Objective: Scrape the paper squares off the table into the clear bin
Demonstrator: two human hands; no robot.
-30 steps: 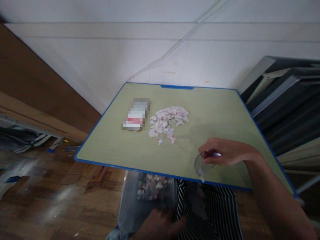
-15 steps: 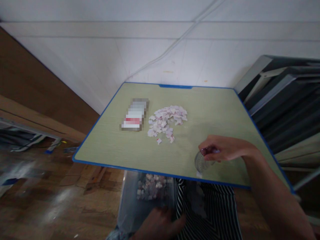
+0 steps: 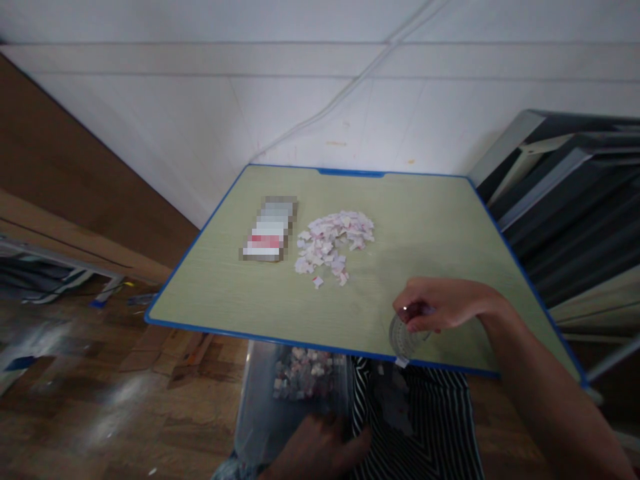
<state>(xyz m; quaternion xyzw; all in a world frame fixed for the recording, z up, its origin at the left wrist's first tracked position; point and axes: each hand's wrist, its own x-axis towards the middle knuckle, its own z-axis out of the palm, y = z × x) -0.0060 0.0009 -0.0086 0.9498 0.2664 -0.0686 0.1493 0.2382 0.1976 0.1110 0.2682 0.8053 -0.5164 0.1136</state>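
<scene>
Over the near right part of the table, my right hand is closed on a clear, round-edged plastic piece with dotted markings. I cannot make out its exact kind. Just below its lower edge, at the table's front rim, is a small white paper piece. My left hand is low in the view, in shadow, by a clear plastic bin. Its thumb stands apart from the fingers, which are partly hidden, and nothing shows in it. Inside the bin lie many small paper-like pieces.
A loose heap of small pale paper scraps lies mid-table, left of my right hand. Left of it is a blurred flat item. The green table has a blue rim and meets a white wall. Dark folded panels stand at right.
My right hand has moved slightly toward me with the clear plastic piece. The small white paper piece has shifted nearer, onto the front rim. My left hand has barely moved.
</scene>
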